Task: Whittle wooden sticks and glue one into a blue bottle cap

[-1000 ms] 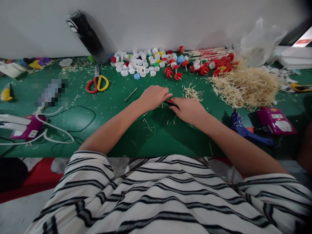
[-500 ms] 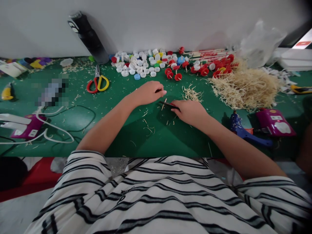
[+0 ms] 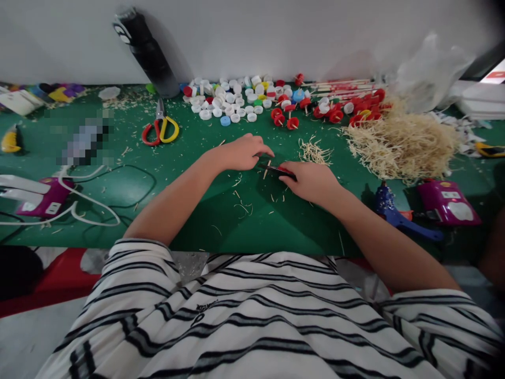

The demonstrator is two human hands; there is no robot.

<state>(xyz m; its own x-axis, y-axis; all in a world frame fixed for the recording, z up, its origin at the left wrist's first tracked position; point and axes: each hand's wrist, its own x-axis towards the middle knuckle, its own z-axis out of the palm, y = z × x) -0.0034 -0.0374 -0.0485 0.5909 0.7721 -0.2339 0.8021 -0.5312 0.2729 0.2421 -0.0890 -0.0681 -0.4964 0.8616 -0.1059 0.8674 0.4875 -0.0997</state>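
My right hand (image 3: 311,181) is closed around a dark narrow tool (image 3: 276,169) with red on its handle, its tip pointing left. Whether it is a knife or scissors I cannot make out. By the tip is a short pale strip (image 3: 266,169), apparently crossing the tool. My left hand (image 3: 243,152) hovers just left of the tool, fingers loosely stretched out and apart, and nothing shows in it. Beyond my right hand lies a small heap of thin pale shavings (image 3: 314,151). Loose bits (image 3: 243,206) are scattered on the green table nearby.
Bottle caps (image 3: 232,100) and red caps on sticks (image 3: 292,122) line the back wall. Scissors (image 3: 161,126) and a dark bottle (image 3: 150,58) stand left. To the right are a shavings pile (image 3: 406,145), blue glue gun (image 3: 394,216) and purple power socket (image 3: 450,202).
My left hand's fingers have gone from drawn together to stretched out. The right hand keeps the dark tool in nearly the same place. The whole view has shifted slightly.
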